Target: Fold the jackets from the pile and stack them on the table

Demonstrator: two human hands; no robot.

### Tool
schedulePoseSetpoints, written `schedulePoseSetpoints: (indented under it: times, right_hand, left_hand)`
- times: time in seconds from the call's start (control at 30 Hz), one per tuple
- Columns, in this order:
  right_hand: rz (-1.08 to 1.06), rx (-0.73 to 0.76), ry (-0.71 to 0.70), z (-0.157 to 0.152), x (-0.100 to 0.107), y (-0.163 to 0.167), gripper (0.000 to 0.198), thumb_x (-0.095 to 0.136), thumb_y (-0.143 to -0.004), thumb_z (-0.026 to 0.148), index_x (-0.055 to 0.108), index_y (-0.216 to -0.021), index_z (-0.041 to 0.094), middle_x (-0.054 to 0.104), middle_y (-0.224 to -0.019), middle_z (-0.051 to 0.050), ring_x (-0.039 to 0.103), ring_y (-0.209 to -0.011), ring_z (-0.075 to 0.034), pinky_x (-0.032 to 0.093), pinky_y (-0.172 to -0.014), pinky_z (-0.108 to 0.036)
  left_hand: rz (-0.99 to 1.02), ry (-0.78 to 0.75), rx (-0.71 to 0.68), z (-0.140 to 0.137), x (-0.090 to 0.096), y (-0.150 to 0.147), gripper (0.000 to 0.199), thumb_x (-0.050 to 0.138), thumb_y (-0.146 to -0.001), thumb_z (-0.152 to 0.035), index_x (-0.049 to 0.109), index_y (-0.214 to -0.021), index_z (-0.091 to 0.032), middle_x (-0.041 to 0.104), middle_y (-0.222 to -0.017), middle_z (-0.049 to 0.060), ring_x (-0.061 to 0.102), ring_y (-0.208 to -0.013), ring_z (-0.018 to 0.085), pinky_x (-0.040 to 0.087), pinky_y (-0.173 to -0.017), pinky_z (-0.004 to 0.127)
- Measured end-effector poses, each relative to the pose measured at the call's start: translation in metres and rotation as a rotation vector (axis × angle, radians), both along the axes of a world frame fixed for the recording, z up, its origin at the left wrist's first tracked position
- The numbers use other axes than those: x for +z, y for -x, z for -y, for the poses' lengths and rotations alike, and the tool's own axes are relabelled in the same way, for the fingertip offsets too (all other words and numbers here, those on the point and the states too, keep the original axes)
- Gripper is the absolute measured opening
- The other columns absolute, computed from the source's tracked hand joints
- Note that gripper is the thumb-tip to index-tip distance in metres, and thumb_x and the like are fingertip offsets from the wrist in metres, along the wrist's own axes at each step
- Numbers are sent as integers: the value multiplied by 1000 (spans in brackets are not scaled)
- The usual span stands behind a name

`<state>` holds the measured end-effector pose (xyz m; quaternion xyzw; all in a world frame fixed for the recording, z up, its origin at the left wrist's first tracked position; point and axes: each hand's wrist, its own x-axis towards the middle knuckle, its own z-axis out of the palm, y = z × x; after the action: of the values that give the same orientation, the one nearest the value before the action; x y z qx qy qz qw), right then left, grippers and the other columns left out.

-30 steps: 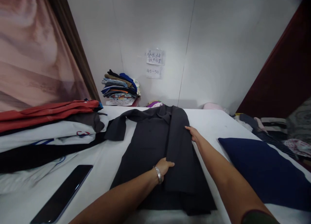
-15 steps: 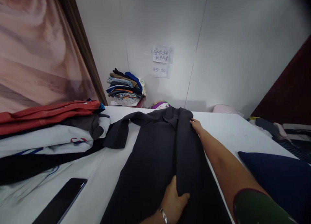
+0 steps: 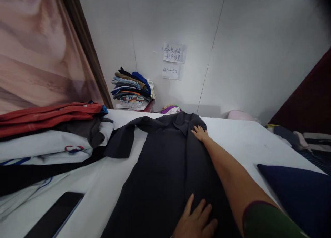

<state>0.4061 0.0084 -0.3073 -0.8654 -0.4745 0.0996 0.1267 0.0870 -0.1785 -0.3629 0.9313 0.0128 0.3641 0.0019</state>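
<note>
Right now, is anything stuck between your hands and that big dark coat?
No, nothing visible is in between. The right hand lies on the dark coat near its shoulder, and the left hand is spread over its lower part. The smartphone lies off to the left, apart from the coat.

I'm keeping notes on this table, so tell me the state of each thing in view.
Coat: laid out, one sleeve out sideways
Left hand: open, on the coat
Right hand: open, on the coat's shoulder
Phone: lying flat, screen dark
Left-side clothes: piled up
Back clothes: stacked
Navy cloth: lying flat
Papers: stuck up, handwritten
Curtain: hanging
</note>
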Motion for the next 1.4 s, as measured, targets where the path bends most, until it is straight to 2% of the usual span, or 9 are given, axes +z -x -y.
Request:
schedulePoseSetpoints:
  times: [0.07,0.17,0.3,0.43,0.7,0.83,1.03,1.27,1.4]
  right_hand:
    - [5,22,55,-3,-5,4,62,33,-95,49,29,-148,17,19,-157,-14,15,-145,-28,10,-114,-53]
    - [12,30,94,0,-4,8,63,29,-96,50,25,-150,18,16,-158,-14,12,-145,-28,8,-114,-52]
    - [-3,60,118,14,5,15,61,22,-97,50,24,-150,21,16,-158,-13,14,-145,-28,13,-114,-49]
    - [-43,135,136,41,11,34,60,19,-98,49,28,-149,20,18,-158,-10,14,-145,-27,16,-115,-47]
    - [-118,319,81,152,9,96,68,36,-92,53,26,-150,17,18,-157,-10,12,-146,-24,14,-117,-43]
    - [-79,423,44,222,9,135,68,46,-89,50,33,-147,18,22,-156,-10,13,-145,-25,10,-117,-48]
    - [-80,482,5,291,16,181,52,40,-94,36,38,-145,23,29,-154,-8,17,-145,-23,12,-117,-51]
    - [-245,527,-78,332,19,209,51,42,-94,46,41,-143,29,34,-152,-4,23,-143,-25,14,-118,-52]
    - [-287,375,-282,341,12,198,46,45,-92,48,58,-129,25,47,-144,-9,37,-136,-27,23,-115,-53]
  left_hand:
    - [71,-196,87,3,-9,-4,23,52,-90,-42,63,-110,-38,67,-120,-7,52,-124,17,14,-120,44]
    - [40,-228,110,3,-12,-2,26,50,-90,-47,60,-113,-40,64,-124,-9,48,-128,17,11,-120,45]
    - [-149,-115,14,-1,-2,8,37,48,-91,-47,55,-124,-34,58,-133,-1,50,-126,19,23,-116,44]
    - [-370,153,-92,2,16,18,66,45,-84,-65,44,-138,-26,45,-146,8,35,-137,25,25,-115,48]
    - [-505,511,-106,12,49,25,63,47,-84,-64,48,-136,-28,40,-149,8,29,-140,28,16,-117,53]
    - [-483,564,-64,14,60,22,48,58,-79,-58,63,-116,-28,60,-127,7,51,-121,28,34,-108,48]
    - [-424,691,68,-8,89,16,23,51,-88,-36,70,-86,-24,70,-92,2,62,-91,17,47,-85,31]
    - [-571,602,387,-58,108,-12,34,53,-85,-41,64,-109,-20,63,-115,9,61,-107,24,47,-90,35]
    - [-601,758,531,-79,98,-36,49,51,-85,-47,53,-123,-17,59,-126,14,58,-115,27,45,-95,36]
